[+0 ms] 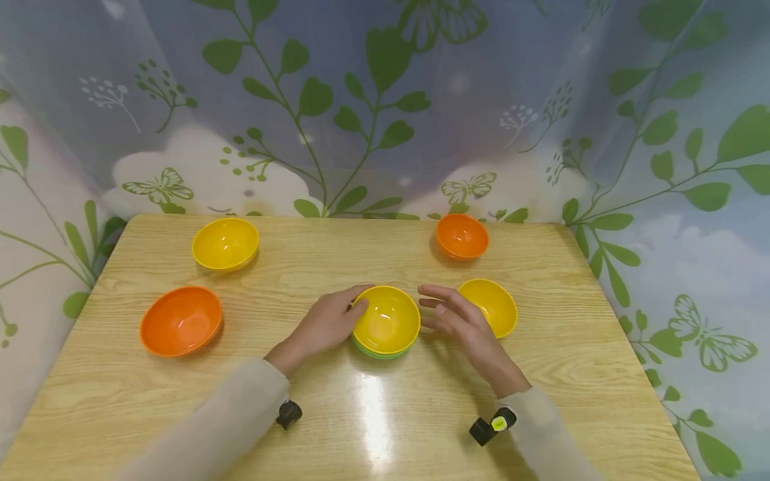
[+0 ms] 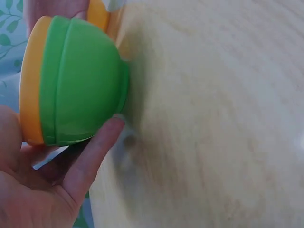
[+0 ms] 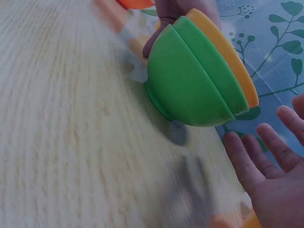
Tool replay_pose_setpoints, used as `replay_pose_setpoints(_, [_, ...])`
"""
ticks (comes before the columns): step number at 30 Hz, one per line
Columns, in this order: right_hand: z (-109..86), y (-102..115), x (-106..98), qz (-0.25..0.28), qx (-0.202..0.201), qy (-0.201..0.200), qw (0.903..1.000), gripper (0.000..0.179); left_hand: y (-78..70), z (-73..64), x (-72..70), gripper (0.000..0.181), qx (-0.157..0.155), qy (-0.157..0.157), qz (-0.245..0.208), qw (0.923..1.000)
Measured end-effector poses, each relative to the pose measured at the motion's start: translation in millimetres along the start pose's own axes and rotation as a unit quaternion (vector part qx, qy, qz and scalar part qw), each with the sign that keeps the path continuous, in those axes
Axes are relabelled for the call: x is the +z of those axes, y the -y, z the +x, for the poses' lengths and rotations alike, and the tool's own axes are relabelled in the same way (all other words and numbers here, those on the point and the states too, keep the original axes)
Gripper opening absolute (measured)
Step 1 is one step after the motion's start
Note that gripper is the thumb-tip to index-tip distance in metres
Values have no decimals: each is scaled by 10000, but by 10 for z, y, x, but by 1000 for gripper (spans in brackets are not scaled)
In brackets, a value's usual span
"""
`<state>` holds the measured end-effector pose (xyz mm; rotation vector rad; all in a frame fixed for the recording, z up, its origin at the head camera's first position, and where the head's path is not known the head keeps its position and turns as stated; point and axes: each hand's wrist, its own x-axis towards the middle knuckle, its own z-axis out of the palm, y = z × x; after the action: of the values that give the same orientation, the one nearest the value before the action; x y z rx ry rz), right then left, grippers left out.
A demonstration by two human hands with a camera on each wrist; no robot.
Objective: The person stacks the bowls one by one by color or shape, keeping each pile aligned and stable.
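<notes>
A small yellow bowl point(image 1: 386, 322) sits nested on top of green bowls point(image 3: 190, 80), forming one stack in the middle of the table. My left hand point(image 1: 327, 324) grips this stack from its left side, thumb over the yellow rim and fingers along the outside. In the left wrist view a fingertip lies by the foot of the lower green bowl point(image 2: 90, 85). My right hand point(image 1: 469, 331) is held just right of the stack, fingers apart and not touching it in the right wrist view. Behind that hand stands another yellow bowl point(image 1: 496, 307), partly covered by it.
On the left of the wooden table point(image 1: 289, 267) stand a large orange bowl point(image 1: 182, 322) and, behind it, a yellow bowl point(image 1: 225, 245). A smaller orange bowl point(image 1: 462, 238) is at the back right. A patterned curtain point(image 1: 385, 133) hangs beyond the back edge.
</notes>
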<state>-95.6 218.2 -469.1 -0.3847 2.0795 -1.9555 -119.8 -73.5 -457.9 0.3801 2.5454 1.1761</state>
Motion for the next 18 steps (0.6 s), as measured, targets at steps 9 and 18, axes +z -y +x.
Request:
replay_pose_setpoints(9, [-37, 75, -145, 27, -182, -106, 9998, 45, 37, 9, 60, 43, -188, -44, -417, 9989])
replay_pose_setpoints(18, [-75, 165, -310, -40, -347, -157, 9993, 44, 31, -11, 64, 42, -540, 65, -1057, 9929])
